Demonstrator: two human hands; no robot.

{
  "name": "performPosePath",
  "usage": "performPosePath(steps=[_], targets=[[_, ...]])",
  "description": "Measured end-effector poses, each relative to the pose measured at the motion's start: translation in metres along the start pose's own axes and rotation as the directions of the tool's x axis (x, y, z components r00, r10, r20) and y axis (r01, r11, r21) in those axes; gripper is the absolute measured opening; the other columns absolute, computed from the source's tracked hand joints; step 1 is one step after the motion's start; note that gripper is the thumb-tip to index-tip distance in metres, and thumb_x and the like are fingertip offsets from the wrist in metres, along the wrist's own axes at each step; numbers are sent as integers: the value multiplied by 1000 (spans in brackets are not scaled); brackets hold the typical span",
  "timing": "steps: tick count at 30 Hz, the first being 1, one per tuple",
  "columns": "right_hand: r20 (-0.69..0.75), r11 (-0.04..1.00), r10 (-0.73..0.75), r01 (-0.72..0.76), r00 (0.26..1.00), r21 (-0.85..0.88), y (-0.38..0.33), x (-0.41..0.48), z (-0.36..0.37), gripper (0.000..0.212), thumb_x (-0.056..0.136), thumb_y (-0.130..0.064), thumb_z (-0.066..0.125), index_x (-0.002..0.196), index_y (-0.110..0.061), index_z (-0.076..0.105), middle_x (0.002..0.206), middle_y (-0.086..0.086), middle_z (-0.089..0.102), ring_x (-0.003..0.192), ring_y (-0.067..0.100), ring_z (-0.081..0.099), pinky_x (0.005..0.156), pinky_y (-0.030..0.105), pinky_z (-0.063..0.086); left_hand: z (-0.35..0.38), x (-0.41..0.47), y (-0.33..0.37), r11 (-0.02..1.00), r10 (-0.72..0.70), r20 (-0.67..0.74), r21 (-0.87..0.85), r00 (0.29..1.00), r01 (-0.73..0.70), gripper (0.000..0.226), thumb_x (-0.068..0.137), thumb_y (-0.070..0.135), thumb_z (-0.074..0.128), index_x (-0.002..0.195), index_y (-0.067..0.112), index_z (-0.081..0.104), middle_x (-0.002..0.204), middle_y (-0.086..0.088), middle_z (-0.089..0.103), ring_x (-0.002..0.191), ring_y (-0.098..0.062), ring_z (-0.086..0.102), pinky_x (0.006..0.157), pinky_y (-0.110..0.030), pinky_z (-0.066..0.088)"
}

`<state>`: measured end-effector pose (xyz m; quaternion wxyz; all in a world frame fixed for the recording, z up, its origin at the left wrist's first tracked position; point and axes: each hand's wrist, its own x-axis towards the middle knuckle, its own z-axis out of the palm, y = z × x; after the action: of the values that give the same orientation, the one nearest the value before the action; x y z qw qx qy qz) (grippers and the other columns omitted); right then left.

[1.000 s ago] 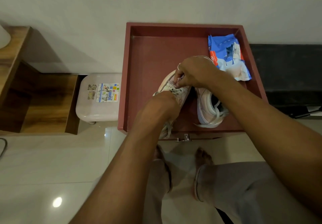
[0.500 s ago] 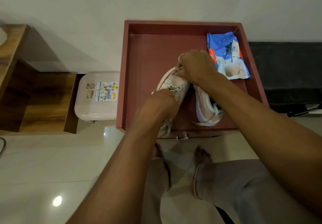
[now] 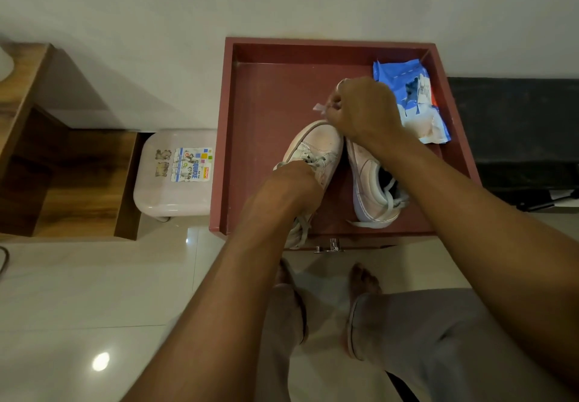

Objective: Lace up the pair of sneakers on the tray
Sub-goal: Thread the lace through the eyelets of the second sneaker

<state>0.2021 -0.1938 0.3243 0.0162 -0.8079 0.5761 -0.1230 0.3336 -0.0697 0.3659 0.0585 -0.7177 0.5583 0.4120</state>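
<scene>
While left hand rests on sneaker, right hand pinches lace.

Left sneaker lies beside right sneaker; both pale, inside red tray.

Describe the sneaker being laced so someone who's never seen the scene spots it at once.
Find the red tray against the wall; two pale sneakers lie side by side near its front edge. The one meant is the left sneaker, with the left hand on it and the right hand pinching a lace end above its toe. The right sneaker shows its open collar and a loose lace.
</scene>
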Motion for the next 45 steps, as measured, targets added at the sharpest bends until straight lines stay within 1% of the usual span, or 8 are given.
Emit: performPosePath(steps=[4,9,15,23,27,34,41,45], targets=[[156,987,-16,-9,988,159,11,4,2,19,89,-31,68,99,-22,81,96,1,75,90,20,66,69,30,46,-1,0,2,1000,-2,6,5,1000,2,46,95,16,54,139,8,43,142,-16,43,119,-30,53,79,-30,44],[255,988,-81,44,963,149,9,5,13,16,89,-21,69,100,-21,81,100,0,76,93,21,67,81,37,54,-3,-4,6,1000,2,30,7,1000,-2,53,96,14,54,146,12,37,147,-15,39,130,-31,46,101,-36,47],[253,981,-189,191,949,15,-3,11,15,17,92,-21,68,103,-27,79,102,-2,73,100,21,57,81,36,48,-3,-6,10,999,16,28,31,999,-17,51,96,12,52,145,5,37,146,-15,42,130,-30,47,97,-33,44],[415,915,-401,383,817,129,-21,15,18,24,93,-19,65,103,-36,78,105,-14,68,102,11,50,75,30,40,-6,-2,11,999,-14,63,52,998,10,49,100,16,49,146,8,34,147,-14,38,131,-26,45,99,-29,42],[309,935,-344,352,887,33,-12,15,18,14,90,-35,71,101,-40,77,102,-15,69,90,10,43,75,31,35,-5,-4,9,999,-5,52,42,999,3,47,99,15,51,143,5,38,144,-14,42,128,-27,48,95,-31,44],[219,987,-129,146,967,-64,-1,21,12,12,88,-36,75,97,-30,80,97,-7,76,97,16,66,80,30,43,-5,-6,6,999,12,29,33,1000,-13,41,96,12,51,137,5,45,140,-14,47,122,-28,52,79,-27,41],[343,963,-270,259,900,78,-23,12,17,12,89,-22,73,96,-29,80,99,-4,73,88,7,57,77,28,47,-4,-1,10,1000,-5,67,23,998,3,50,101,15,47,147,4,31,149,-14,38,135,-27,42,102,-30,39],[434,942,-333,312,837,121,-24,12,14,15,90,-24,70,95,-35,79,101,-9,71,94,9,55,81,34,49,-4,-2,9,999,12,41,50,999,-14,46,99,15,50,143,5,37,143,-14,43,128,-27,48,93,-30,44]])
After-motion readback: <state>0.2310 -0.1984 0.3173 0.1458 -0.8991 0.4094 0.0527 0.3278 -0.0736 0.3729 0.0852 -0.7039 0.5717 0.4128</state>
